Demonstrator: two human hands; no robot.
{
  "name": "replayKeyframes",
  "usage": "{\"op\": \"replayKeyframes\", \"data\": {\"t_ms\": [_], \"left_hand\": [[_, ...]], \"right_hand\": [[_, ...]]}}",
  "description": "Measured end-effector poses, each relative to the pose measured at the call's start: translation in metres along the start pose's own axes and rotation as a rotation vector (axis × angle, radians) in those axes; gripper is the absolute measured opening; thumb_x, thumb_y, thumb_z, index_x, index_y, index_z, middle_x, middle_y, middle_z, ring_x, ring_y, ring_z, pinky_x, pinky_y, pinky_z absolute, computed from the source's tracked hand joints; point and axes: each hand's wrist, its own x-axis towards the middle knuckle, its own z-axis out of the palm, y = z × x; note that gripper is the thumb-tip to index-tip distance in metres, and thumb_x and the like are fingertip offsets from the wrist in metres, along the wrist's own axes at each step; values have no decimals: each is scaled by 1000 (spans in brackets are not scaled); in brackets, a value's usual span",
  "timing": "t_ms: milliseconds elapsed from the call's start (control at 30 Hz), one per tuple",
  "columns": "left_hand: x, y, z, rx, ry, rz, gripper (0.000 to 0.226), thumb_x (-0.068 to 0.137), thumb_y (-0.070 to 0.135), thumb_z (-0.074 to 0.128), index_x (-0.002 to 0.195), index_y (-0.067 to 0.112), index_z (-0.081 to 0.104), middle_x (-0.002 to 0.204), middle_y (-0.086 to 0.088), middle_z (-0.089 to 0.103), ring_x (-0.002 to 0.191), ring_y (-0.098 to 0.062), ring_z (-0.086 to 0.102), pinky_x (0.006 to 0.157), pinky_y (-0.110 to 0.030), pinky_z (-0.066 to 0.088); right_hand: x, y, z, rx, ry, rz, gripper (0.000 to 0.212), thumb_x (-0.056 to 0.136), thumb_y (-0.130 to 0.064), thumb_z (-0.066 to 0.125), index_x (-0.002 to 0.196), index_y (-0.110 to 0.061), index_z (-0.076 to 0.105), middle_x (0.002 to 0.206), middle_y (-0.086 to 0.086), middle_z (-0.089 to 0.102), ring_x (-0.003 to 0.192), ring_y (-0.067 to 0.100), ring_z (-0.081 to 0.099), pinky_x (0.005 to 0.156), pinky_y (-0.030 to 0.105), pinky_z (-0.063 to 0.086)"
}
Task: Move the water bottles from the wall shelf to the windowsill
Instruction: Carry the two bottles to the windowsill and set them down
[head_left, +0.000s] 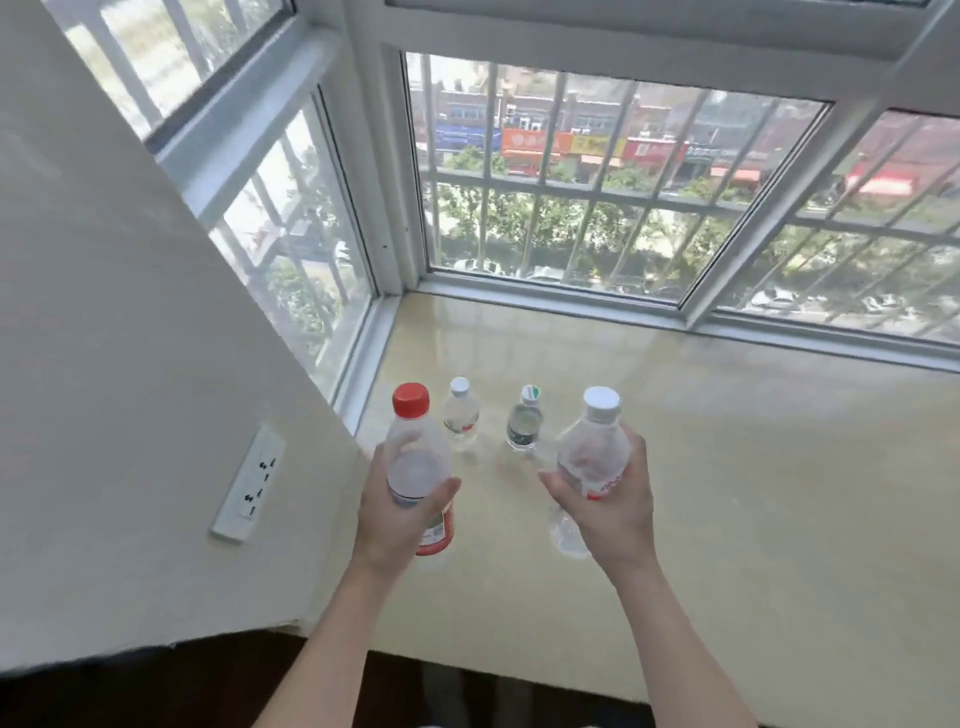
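Two water bottles are held above the windowsill (727, 467). The left hand (400, 506) is wrapped around the middle of the red-capped bottle (418, 467); the right hand (605, 496) is wrapped around the white-capped bottle (589, 457), which leans slightly left. Both forearms reach forward from the lower edge, palms turned inward. Two smaller bottles stand upright on the sill just beyond: a white-capped one (460, 415) and a green-banded one (525, 421). A wall socket (249, 483) sits on the left wall.
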Motion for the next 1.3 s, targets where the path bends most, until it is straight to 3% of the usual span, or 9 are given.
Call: {"op": "replayKeyframes", "data": {"t_ms": [200,300,400,500,567,833,1067,1167,1300], "left_hand": [[32,-54,13,40,-111,-89,66,60,38,85,118,22,57,102,-7,66,92,-20,68,76,-27,57],[45,-90,25,70,-138,-163,59,64,18,86,112,-1,56,90,-15,65,70,1,63,60,-11,50],[64,-132,34,136,-142,-181,52,67,19,87,109,11,58,99,-15,67,79,-1,64,68,-12,50],[84,-176,40,238,-177,-161,59,63,35,88,111,29,54,95,9,68,90,-9,66,79,-28,55],[94,-197,43,279,-186,-142,60,65,30,90,112,37,53,95,22,66,90,-1,64,80,-25,54],[124,-230,57,254,-128,-59,60,65,19,91,112,26,54,94,14,67,89,-2,63,74,-15,51],[114,-249,50,349,-133,-57,63,63,33,92,115,30,56,101,17,67,96,-5,65,82,-20,51],[112,-255,48,381,-136,-66,66,62,34,92,117,30,56,104,16,68,98,-4,64,79,-10,46],[116,-258,48,385,-93,-56,67,59,36,93,116,30,57,101,14,69,98,-6,65,82,-19,51]], "right_hand": [[18,59,10,-30,107,58,65,66,-7,91,117,-26,55,95,-24,66,90,3,65,79,24,51],[36,100,21,-32,95,79,59,68,-2,89,112,-25,56,92,-19,66,85,0,64,73,15,50],[54,143,38,-50,60,100,55,68,-6,90,109,-22,57,96,-9,67,86,3,65,73,15,49],[68,183,56,-47,49,106,50,67,-8,90,101,-23,57,93,-8,68,84,8,66,72,17,50],[78,204,67,-29,64,106,49,67,-8,91,98,-23,56,91,-10,66,82,6,64,72,18,50],[99,246,86,-24,63,69,62,58,-28,93,109,-22,57,103,3,68,97,26,66,86,47,56],[88,261,83,-62,46,124,70,54,-40,93,112,-22,57,102,1,70,96,24,68,85,42,57],[85,266,81,-87,40,165,68,54,-39,92,112,-20,60,101,-1,71,95,19,69,81,30,55],[84,265,83,-135,48,157,64,57,-35,92,110,-22,61,100,-6,71,94,13,68,78,18,49]]}}
